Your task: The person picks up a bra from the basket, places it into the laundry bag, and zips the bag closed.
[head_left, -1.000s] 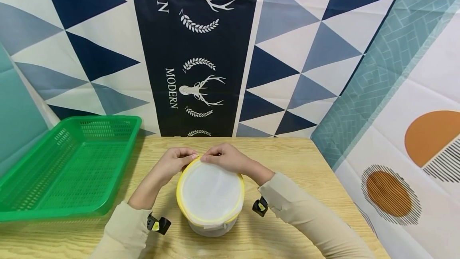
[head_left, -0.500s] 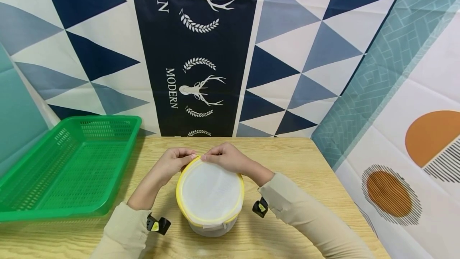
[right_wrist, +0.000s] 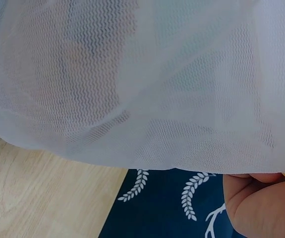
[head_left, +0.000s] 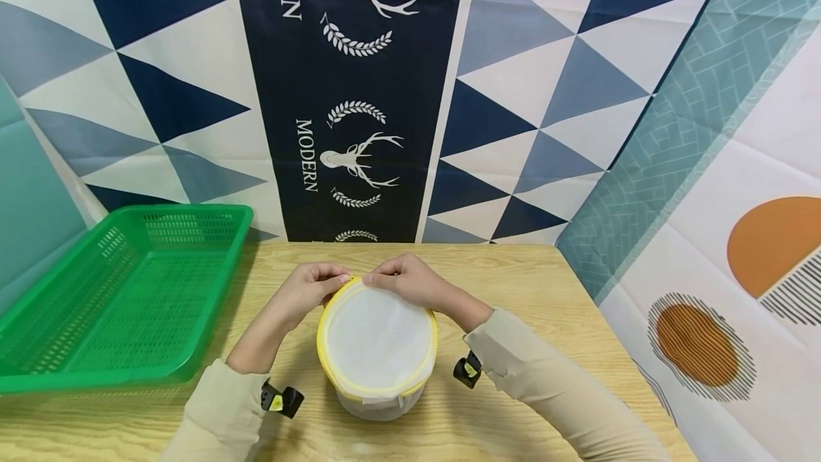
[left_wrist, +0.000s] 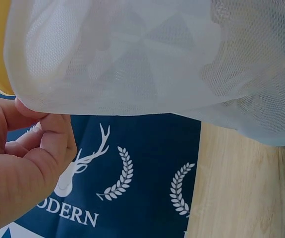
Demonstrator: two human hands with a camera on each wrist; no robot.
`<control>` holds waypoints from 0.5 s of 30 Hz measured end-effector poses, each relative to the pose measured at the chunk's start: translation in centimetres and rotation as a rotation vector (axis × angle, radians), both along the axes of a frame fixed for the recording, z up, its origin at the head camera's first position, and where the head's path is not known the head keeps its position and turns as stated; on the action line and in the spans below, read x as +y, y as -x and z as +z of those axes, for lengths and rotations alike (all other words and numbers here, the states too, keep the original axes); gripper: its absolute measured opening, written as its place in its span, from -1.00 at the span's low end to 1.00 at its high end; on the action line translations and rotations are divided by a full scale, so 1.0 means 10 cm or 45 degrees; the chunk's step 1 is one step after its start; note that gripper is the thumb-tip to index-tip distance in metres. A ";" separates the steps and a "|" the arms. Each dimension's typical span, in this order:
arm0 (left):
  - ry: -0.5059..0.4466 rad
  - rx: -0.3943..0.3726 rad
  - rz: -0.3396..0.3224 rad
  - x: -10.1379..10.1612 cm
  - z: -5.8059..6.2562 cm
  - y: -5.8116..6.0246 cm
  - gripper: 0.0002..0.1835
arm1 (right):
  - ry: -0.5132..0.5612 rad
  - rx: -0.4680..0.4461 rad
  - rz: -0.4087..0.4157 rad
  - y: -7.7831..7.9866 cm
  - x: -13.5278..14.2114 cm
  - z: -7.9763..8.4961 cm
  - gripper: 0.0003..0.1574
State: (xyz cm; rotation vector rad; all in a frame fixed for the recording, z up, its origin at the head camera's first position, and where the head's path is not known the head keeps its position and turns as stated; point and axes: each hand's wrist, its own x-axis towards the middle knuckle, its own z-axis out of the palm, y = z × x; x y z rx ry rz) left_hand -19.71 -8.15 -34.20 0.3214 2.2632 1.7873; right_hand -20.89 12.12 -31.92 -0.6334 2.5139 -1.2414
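A round white mesh laundry bag (head_left: pixel 378 341) with yellow zipper trim stands on the wooden table, its flat lid facing up. At the far side of the rim my left hand (head_left: pixel 306 294) pinches the yellow edge between thumb and fingers. Just to its right, my right hand (head_left: pixel 410 282) grips the same rim, thumb on top of the lid. From the left wrist, the see-through mesh wall (left_wrist: pixel 132 64) fills the upper view, with curled fingers (left_wrist: pixel 53 136) at its edge. The right wrist view has the mesh (right_wrist: pixel 147 89) hiding most of the right fingers.
A green plastic basket (head_left: pixel 192 348) with slotted sides stands at the left of the table (head_left: pixel 513 348). Patterned cloth (head_left: pixel 359 77) hangs behind the table's far edge, and another printed cloth (head_left: pixel 693 248) covers the right side.
My right thumb has slid slightly right along the rim, widening the gap to the left hand. The bag has shifted a touch to the right. My left hand stays in place.
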 end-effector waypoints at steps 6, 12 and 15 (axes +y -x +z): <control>-0.002 -0.008 0.012 0.00 0.01 0.00 -0.71 | 0.025 -0.048 -0.045 0.00 0.03 -0.01 -0.72; 0.003 -0.003 0.011 0.02 0.02 -0.01 -0.71 | 0.032 -0.049 -0.048 0.00 0.05 -0.01 -0.72; 0.017 -0.012 0.026 0.04 0.03 -0.01 -0.72 | 0.000 -0.019 -0.056 0.00 0.05 0.01 -0.74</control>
